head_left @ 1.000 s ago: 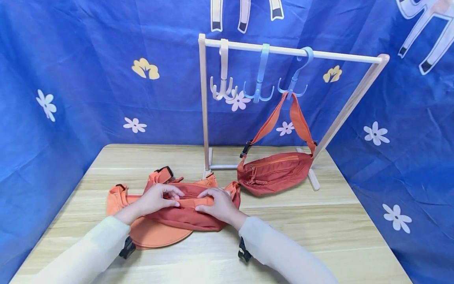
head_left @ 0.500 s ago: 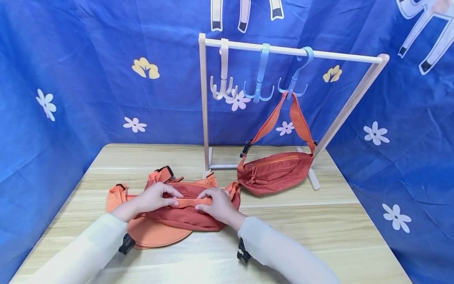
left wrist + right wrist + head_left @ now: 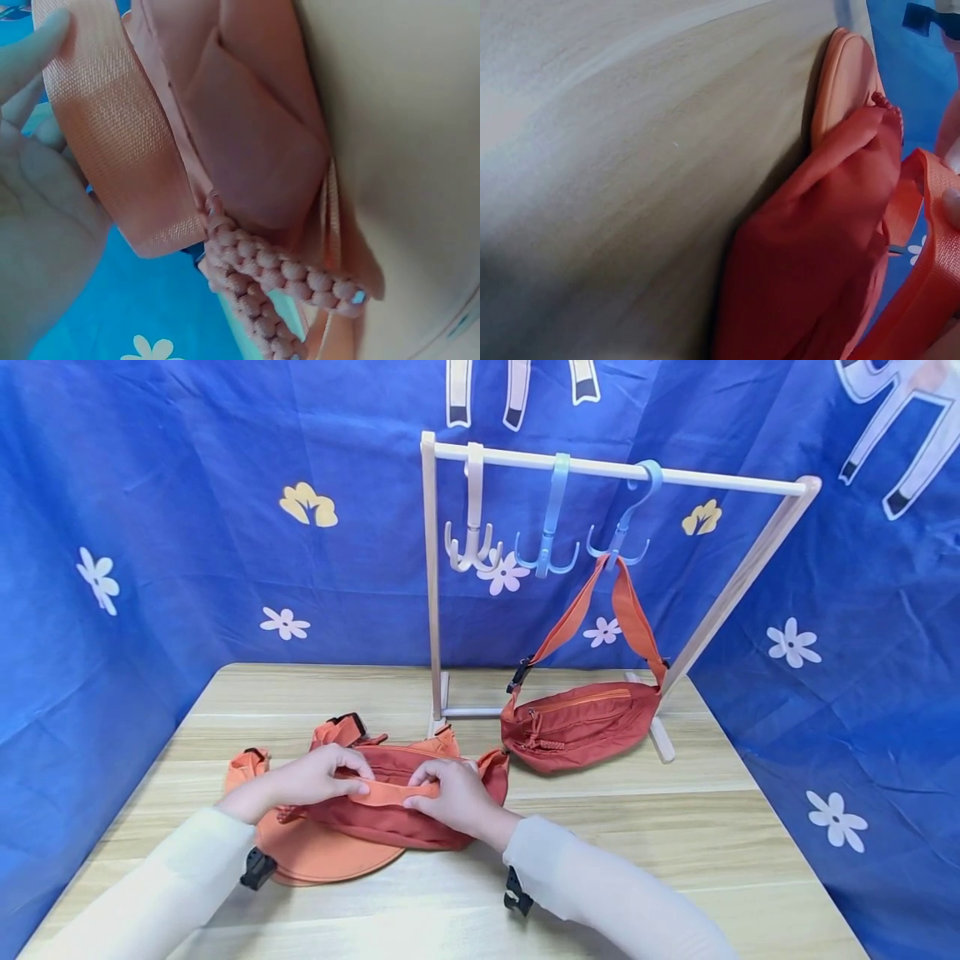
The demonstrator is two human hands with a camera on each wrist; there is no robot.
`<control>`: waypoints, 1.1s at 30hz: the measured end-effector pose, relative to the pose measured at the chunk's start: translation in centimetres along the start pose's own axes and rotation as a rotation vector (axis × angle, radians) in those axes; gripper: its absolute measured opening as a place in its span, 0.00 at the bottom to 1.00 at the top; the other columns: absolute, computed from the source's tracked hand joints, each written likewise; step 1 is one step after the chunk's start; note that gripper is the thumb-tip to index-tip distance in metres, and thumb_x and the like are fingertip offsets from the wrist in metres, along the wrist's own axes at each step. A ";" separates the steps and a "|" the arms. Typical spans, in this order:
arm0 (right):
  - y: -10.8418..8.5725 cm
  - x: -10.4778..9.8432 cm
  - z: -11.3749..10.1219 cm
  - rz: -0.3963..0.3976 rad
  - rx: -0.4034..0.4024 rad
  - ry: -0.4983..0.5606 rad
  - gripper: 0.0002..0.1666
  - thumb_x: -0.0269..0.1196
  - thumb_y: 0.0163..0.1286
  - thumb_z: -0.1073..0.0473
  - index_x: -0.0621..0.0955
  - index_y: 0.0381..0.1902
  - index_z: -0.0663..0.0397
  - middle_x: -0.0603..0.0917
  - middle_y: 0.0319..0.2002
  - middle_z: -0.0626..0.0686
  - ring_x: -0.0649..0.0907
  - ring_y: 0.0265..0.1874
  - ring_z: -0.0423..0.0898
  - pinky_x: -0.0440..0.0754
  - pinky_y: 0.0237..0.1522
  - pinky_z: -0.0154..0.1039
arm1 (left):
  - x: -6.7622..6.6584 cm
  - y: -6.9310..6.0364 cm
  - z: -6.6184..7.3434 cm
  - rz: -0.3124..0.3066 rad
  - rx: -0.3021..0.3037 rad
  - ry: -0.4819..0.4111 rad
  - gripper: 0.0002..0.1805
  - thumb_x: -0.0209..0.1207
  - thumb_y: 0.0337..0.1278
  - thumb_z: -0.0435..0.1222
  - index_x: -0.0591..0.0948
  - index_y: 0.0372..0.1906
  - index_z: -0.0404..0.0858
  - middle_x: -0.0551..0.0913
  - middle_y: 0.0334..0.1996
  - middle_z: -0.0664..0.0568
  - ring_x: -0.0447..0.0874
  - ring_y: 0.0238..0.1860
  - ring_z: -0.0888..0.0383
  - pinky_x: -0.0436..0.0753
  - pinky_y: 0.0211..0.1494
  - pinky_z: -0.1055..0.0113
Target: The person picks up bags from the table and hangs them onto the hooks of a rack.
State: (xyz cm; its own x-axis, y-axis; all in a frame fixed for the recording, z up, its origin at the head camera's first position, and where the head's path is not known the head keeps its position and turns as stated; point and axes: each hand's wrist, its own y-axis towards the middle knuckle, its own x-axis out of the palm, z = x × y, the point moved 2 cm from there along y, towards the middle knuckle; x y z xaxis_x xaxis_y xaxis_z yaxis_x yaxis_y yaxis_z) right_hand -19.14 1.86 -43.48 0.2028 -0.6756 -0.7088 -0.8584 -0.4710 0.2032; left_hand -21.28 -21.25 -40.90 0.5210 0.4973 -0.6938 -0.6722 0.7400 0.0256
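A red waist bag lies on the wooden table, its wide orange strap raised along the top. My left hand pinches the strap toward its left part, and my right hand pinches it further right. In the left wrist view, the thumb presses the woven strap beside a braided zipper pull. The right wrist view shows the bag's red body and the strap at the right edge. An orange curved brim, like a cap visor, lies partly beneath the bag.
A wooden rack stands behind, with a white hook and two blue hooks on its bar. From the right blue hook hangs another red waist bag. More orange straps lie at the left.
Both hands have shifted slightly left with the strap, the left hand further than the right. More of the strap's face now shows between them. The hanging bag has stayed in place.
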 end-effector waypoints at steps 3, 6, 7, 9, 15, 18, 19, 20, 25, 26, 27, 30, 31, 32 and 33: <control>0.0 -0.2 -0.3 -0.003 -0.019 0.014 0.10 0.73 0.55 0.50 0.81 0.29 0.41 0.76 0.25 0.32 0.74 0.28 0.29 0.68 0.47 0.36 | -0.2 -0.1 0.2 -0.023 0.021 -0.031 0.03 0.60 0.62 0.37 0.83 0.35 0.45 0.82 0.33 0.60 0.77 0.36 0.64 0.76 0.40 0.66; 0.0 -0.4 -0.6 -0.008 -0.042 0.046 0.10 0.73 0.55 0.51 0.80 0.29 0.42 0.76 0.24 0.34 0.74 0.25 0.29 0.71 0.37 0.29 | -0.4 -0.1 0.3 -0.044 0.032 -0.062 0.03 0.58 0.64 0.37 0.81 0.35 0.45 0.80 0.31 0.59 0.75 0.34 0.63 0.74 0.39 0.67; 0.0 -0.5 -0.7 -0.010 -0.050 0.051 0.10 0.73 0.55 0.52 0.80 0.29 0.43 0.76 0.24 0.35 0.74 0.25 0.29 0.71 0.34 0.28 | -0.4 -0.1 0.3 -0.050 0.034 -0.072 0.03 0.57 0.65 0.36 0.81 0.35 0.44 0.80 0.30 0.58 0.74 0.34 0.63 0.74 0.38 0.67; 0.0 -0.6 -0.9 -0.016 -0.059 0.054 0.10 0.73 0.56 0.52 0.80 0.30 0.43 0.76 0.24 0.35 0.74 0.25 0.30 0.72 0.31 0.26 | -0.5 0.0 0.3 -0.062 0.043 -0.088 0.04 0.56 0.66 0.35 0.79 0.35 0.44 0.78 0.29 0.56 0.73 0.32 0.63 0.73 0.37 0.67; 0.0 -1.3 -1.2 -0.002 -0.063 0.036 0.10 0.72 0.57 0.50 0.81 0.32 0.42 0.76 0.26 0.35 0.74 0.26 0.30 0.72 0.31 0.26 | -0.8 0.1 0.8 -0.048 0.057 -0.102 0.04 0.55 0.67 0.35 0.79 0.36 0.44 0.76 0.28 0.58 0.71 0.31 0.63 0.72 0.35 0.66; 0.1 -1.8 -1.2 0.009 -0.071 0.042 0.10 0.72 0.57 0.50 0.81 0.33 0.43 0.76 0.26 0.36 0.74 0.26 0.31 0.72 0.32 0.27 | -1.0 0.3 1.1 -0.031 0.074 -0.088 0.04 0.55 0.67 0.35 0.79 0.36 0.45 0.77 0.29 0.59 0.72 0.31 0.63 0.73 0.36 0.66; 0.1 -2.0 -1.2 0.011 -0.077 0.040 0.10 0.72 0.57 0.50 0.81 0.33 0.43 0.76 0.26 0.36 0.74 0.27 0.31 0.72 0.32 0.27 | -1.1 0.4 1.3 -0.027 0.078 -0.082 0.04 0.55 0.66 0.34 0.79 0.37 0.45 0.77 0.30 0.59 0.72 0.32 0.64 0.73 0.36 0.66; 0.1 -2.2 -1.2 0.014 -0.081 0.039 0.11 0.72 0.57 0.50 0.81 0.33 0.44 0.77 0.26 0.36 0.74 0.27 0.32 0.72 0.32 0.27 | -1.2 0.5 1.4 -0.023 0.087 -0.075 0.04 0.55 0.66 0.34 0.79 0.37 0.45 0.78 0.30 0.59 0.73 0.33 0.63 0.74 0.38 0.66; 0.3 -3.5 -1.3 0.038 -0.091 0.014 0.11 0.71 0.58 0.50 0.81 0.34 0.44 0.78 0.27 0.37 0.75 0.28 0.34 0.72 0.31 0.28 | -1.8 1.4 2.5 0.030 0.127 -0.053 0.05 0.56 0.65 0.32 0.81 0.38 0.43 0.81 0.34 0.58 0.78 0.39 0.62 0.75 0.44 0.67; 0.4 -3.8 -1.3 0.045 -0.092 0.007 0.11 0.71 0.58 0.50 0.81 0.34 0.44 0.78 0.27 0.38 0.75 0.27 0.35 0.72 0.31 0.29 | -2.0 1.6 2.8 0.044 0.129 -0.052 0.05 0.56 0.64 0.31 0.82 0.38 0.43 0.82 0.35 0.57 0.78 0.39 0.62 0.75 0.44 0.67; 0.4 -4.1 -1.3 0.051 -0.090 -0.003 0.11 0.71 0.58 0.50 0.81 0.35 0.44 0.78 0.27 0.38 0.75 0.27 0.35 0.72 0.31 0.29 | -2.1 1.8 3.1 0.056 0.130 -0.051 0.05 0.57 0.64 0.31 0.82 0.38 0.43 0.83 0.35 0.57 0.79 0.38 0.62 0.76 0.44 0.68; 0.7 -5.0 -1.3 0.062 -0.087 -0.009 0.10 0.70 0.59 0.50 0.81 0.35 0.44 0.78 0.27 0.38 0.76 0.28 0.35 0.73 0.31 0.30 | -2.6 2.5 3.7 0.092 0.123 -0.030 0.05 0.58 0.63 0.31 0.83 0.37 0.42 0.83 0.34 0.58 0.79 0.35 0.62 0.76 0.41 0.69; 0.7 -5.3 -1.4 0.064 -0.088 -0.003 0.09 0.70 0.60 0.50 0.81 0.35 0.44 0.78 0.27 0.38 0.77 0.28 0.36 0.73 0.32 0.31 | -2.8 2.7 3.8 0.105 0.123 -0.015 0.05 0.58 0.62 0.31 0.83 0.37 0.42 0.83 0.32 0.58 0.78 0.32 0.63 0.76 0.39 0.69; 0.8 -5.6 -1.4 0.066 -0.093 0.004 0.09 0.69 0.60 0.51 0.81 0.35 0.44 0.79 0.28 0.39 0.77 0.29 0.36 0.73 0.32 0.31 | -3.0 2.9 4.0 0.117 0.119 -0.001 0.04 0.59 0.62 0.31 0.83 0.36 0.43 0.83 0.31 0.59 0.77 0.30 0.63 0.76 0.37 0.69; 0.9 -5.9 -1.5 0.070 -0.097 0.015 0.09 0.69 0.60 0.51 0.81 0.35 0.45 0.79 0.29 0.40 0.77 0.30 0.36 0.74 0.33 0.31 | -3.2 3.1 4.2 0.127 0.117 0.013 0.04 0.59 0.62 0.31 0.83 0.36 0.43 0.82 0.30 0.59 0.77 0.29 0.64 0.76 0.35 0.69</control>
State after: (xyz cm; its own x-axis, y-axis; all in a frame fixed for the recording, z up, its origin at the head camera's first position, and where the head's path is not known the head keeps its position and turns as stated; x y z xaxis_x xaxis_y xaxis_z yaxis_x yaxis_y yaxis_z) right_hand -20.41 4.60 -38.11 0.1517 -0.7171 -0.6803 -0.8211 -0.4746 0.3172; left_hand -22.83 -18.62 -35.63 0.4286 0.5851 -0.6885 -0.6661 0.7194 0.1968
